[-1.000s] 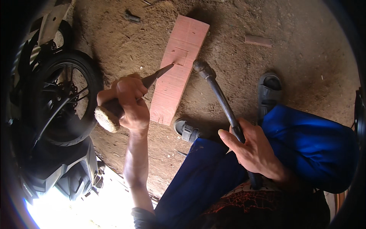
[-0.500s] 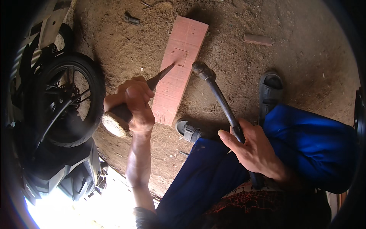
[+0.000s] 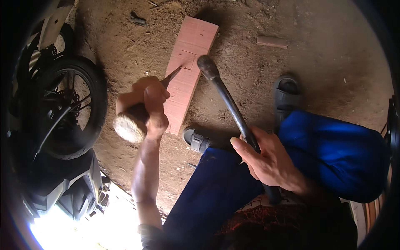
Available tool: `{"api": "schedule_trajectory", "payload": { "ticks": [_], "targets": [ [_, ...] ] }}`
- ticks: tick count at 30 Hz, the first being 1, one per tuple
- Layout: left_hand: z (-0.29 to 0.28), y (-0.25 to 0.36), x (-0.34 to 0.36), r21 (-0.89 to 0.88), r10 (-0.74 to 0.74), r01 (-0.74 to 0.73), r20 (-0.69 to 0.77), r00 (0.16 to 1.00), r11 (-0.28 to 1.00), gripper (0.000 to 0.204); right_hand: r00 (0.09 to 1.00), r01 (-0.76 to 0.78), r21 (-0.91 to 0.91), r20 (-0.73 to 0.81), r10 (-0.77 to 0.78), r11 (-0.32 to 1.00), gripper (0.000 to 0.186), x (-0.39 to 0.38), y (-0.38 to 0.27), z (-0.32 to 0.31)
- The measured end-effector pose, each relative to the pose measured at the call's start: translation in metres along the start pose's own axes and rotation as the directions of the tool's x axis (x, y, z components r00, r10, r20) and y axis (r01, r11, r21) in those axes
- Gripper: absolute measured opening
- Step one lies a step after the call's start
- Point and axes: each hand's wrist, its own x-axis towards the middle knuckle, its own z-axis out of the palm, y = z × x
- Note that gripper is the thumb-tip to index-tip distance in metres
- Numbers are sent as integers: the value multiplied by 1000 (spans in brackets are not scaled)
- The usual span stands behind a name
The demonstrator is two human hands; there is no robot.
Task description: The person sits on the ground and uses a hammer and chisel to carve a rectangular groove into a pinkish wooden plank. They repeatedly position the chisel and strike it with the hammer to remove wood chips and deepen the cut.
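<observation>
A reddish wooden board (image 3: 183, 89) lies on the dirt ground, with a rectangle outlined on its upper half. My left hand (image 3: 146, 104) is wrapped round the handle of a chisel (image 3: 172, 76); the pale, worn butt of the handle faces up toward me. The chisel's tip meets the board at the near edge of the outlined rectangle. In my right hand (image 3: 268, 160) is a hammer (image 3: 233, 104), gripped by its dark shaft. Its head hangs just right of the board, apart from the chisel.
At left stands a motorcycle, its black wheel (image 3: 73, 108) close to my left forearm. A small wood offcut (image 3: 272, 41) lies to the far right of the board. My sandalled feet (image 3: 287, 93) and blue trousers (image 3: 329, 154) are on the near side.
The whole view has shifted slightly, so the board and ground sit further left. The hammer's head has tilted a little. Both hands keep their holds, and the chisel's tip stays on the board.
</observation>
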Motion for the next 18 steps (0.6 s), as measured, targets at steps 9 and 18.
{"api": "schedule_trajectory", "payload": {
  "ticks": [9, 18],
  "targets": [
    [-11, -15, -17, -54, -330, 326, -231, 915, 944, 14, 817, 555, 146, 92, -569, 819, 30, -38, -47, 12],
    [-1, 6, 3, 279, -41, 29, 41, 998, 960, 11, 716, 697, -11, 60, -695, 717, 25, -50, -41, 41]
  ]
}}
